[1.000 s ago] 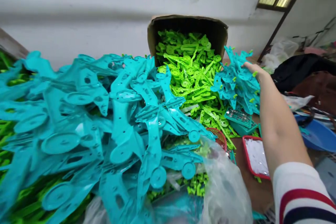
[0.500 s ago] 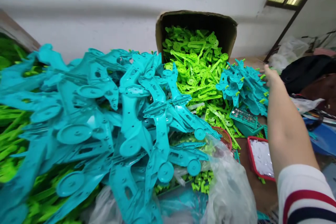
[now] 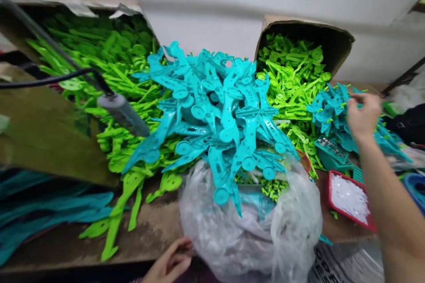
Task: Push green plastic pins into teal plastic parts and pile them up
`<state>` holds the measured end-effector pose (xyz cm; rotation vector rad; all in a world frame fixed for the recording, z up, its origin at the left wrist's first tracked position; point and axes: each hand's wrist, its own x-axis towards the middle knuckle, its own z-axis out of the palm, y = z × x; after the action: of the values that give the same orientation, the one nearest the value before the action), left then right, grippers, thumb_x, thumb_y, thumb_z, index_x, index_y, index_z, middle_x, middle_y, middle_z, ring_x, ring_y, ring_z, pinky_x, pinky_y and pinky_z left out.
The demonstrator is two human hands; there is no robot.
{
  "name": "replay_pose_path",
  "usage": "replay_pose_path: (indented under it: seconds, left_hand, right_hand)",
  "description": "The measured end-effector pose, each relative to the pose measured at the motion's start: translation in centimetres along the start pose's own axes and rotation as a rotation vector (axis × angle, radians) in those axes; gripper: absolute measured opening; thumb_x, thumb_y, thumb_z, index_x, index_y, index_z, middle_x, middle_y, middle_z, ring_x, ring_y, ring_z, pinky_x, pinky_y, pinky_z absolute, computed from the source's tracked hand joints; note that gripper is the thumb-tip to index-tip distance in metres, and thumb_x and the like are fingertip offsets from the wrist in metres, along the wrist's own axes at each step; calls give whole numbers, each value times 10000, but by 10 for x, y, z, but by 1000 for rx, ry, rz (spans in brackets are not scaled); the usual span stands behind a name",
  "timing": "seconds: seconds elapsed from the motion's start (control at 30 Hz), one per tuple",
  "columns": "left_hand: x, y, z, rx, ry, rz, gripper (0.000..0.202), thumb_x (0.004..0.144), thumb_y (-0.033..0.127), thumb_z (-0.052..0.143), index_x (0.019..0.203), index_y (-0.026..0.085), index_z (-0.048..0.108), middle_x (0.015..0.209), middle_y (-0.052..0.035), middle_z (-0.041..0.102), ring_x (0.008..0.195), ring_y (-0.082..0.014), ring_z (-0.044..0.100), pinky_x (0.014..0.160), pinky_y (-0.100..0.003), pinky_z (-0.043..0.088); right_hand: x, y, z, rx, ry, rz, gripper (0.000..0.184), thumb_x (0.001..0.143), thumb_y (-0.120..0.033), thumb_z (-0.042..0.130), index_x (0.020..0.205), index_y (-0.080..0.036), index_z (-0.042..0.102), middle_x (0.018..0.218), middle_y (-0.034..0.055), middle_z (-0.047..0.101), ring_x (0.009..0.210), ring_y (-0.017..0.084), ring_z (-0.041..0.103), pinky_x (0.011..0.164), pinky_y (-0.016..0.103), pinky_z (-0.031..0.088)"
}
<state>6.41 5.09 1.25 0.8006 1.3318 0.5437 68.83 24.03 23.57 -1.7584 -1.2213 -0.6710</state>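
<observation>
My right hand (image 3: 365, 112) is above the right-hand heap of turquoise plastic parts (image 3: 332, 108) that carry small green tabs. Its fingers are loosely bent and apart, and I make out nothing held in them. At the table's front edge, my left hand (image 3: 171, 261) has its fingers slightly curled and apart, without anything in it. Beside it bulges a clear plastic bag (image 3: 229, 234). A big pile of turquoise leg-shaped parts (image 3: 229, 132) rises in the middle, partly over the bag. Small lime-green pieces (image 3: 274, 189) lie under the pile's right front.
Tipped cardboard boxes (image 3: 338, 35) at the back spill lime-green parts (image 3: 285, 86). A grey tool (image 3: 124, 112) hangs on a rod at left. A red tray (image 3: 357, 220) of white pieces and a teal basket (image 3: 332, 159) stand right. More turquoise parts (image 3: 49, 212) lie lower left.
The view has swung left and backed away. My right hand, formerly stretched to the far side of the right-hand heap, has drawn back with bent fingers. My left hand has come into view.
</observation>
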Motion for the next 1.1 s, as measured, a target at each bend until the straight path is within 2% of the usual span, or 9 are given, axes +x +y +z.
replay_pose_path:
  seconds: [0.13,0.27,0.37,0.47,0.67,0.8,0.9,1.0,1.1]
  left_hand:
    - [-4,11,-22,444,-134,216,537,746,597,686,1146,239,677,1049,-88,714,980,-286,663,885,-387,522]
    - [-26,48,-29,746,-158,476,343,883,506,572,1081,260,706,1069,-60,717,979,-266,653,883,-358,501]
    - [-35,73,-13,599,-116,597,327,927,454,538,1146,247,662,1148,-63,684,1055,-243,628,947,-360,476]
    - [-22,86,16,352,-211,642,429,891,459,602,1243,213,588,1129,-95,656,948,-217,647,847,-350,523]
    - [22,104,64,-268,-292,560,599,872,493,632,1381,272,405,1259,-126,585,983,-241,680,784,-358,563]
    - [47,107,71,-499,-114,448,340,894,386,635,1185,239,538,1025,-61,675,855,-172,691,729,-283,551]
    - [60,110,71,-616,-39,320,114,880,256,652,972,220,595,815,-17,688,749,-125,681,695,-230,553]
    - [60,119,80,-703,-158,147,64,880,207,643,842,190,595,712,-5,670,631,-91,653,606,-177,541]
    - [55,128,97,-716,-288,54,130,868,205,661,775,158,583,660,-16,645,551,-78,619,513,-151,501]
  right_hand:
    - [-103,-145,4,351,-498,20,400,943,-499,484,1013,-166,695,933,97,715,798,195,647,763,307,473]
    - [-163,-215,40,528,-764,267,494,825,-565,636,1113,-165,604,722,3,651,518,133,574,569,252,441]
    - [-172,-236,55,680,-873,410,322,790,-465,689,882,-178,575,569,-60,516,406,101,477,449,218,360]
    - [-179,-252,40,793,-778,476,299,793,-417,673,725,-206,473,534,-78,421,396,84,425,411,205,325]
    - [-249,-282,-13,796,-552,574,291,840,-474,596,835,-216,462,650,-57,516,429,93,486,423,210,379]
    - [-289,-294,-15,669,-509,596,276,866,-476,555,904,-223,454,673,-53,530,506,119,543,519,230,440]
    - [-289,-299,-11,599,-523,553,272,829,-446,598,923,-222,474,721,-38,570,644,149,586,653,257,477]
    - [-270,-302,-10,647,-425,556,341,781,-444,651,981,-223,484,870,-5,638,809,167,616,774,282,487]
    - [-247,-301,-14,874,-395,706,434,752,-417,675,1069,-225,450,900,-2,664,818,164,647,766,281,506]
